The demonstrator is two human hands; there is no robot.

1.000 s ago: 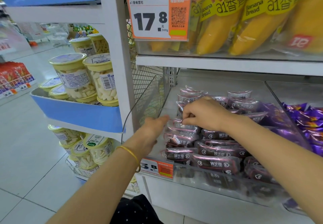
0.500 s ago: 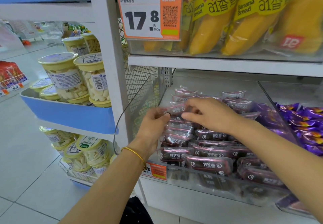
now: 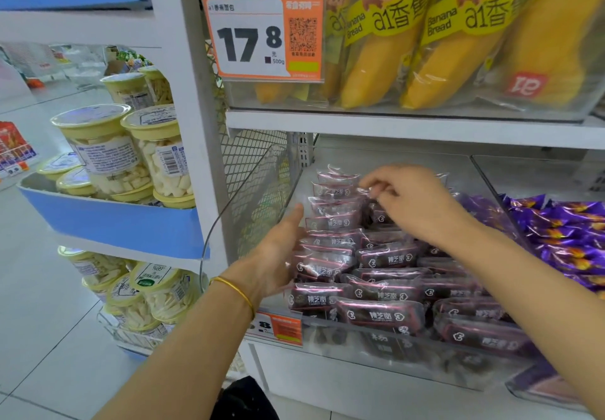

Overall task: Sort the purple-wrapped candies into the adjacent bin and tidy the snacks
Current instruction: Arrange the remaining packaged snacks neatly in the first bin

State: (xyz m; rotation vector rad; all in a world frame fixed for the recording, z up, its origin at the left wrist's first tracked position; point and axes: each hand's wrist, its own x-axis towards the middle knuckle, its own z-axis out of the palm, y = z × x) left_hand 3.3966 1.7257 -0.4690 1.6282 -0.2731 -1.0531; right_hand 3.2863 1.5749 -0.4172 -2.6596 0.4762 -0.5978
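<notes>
Left hand (image 3: 281,256): my fingers straight, pressing the maroon packets (image 3: 379,295) from nine o'clock.
Right hand (image 3: 415,203): I'm pinching a back packet (image 3: 337,191) by its wrapper, twelve o'clock.
Purple candies (image 3: 563,236): next bin (image 3: 537,175), three o'clock.

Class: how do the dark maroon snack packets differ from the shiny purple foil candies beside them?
The dark maroon snack packets are long, flat, in overlapping rows; the shiny purple foil candies lie heaped loosely. Maroon packets bear white lettering; purple candies show orange patches. Both are glossy, individually wrapped snacks.
</notes>
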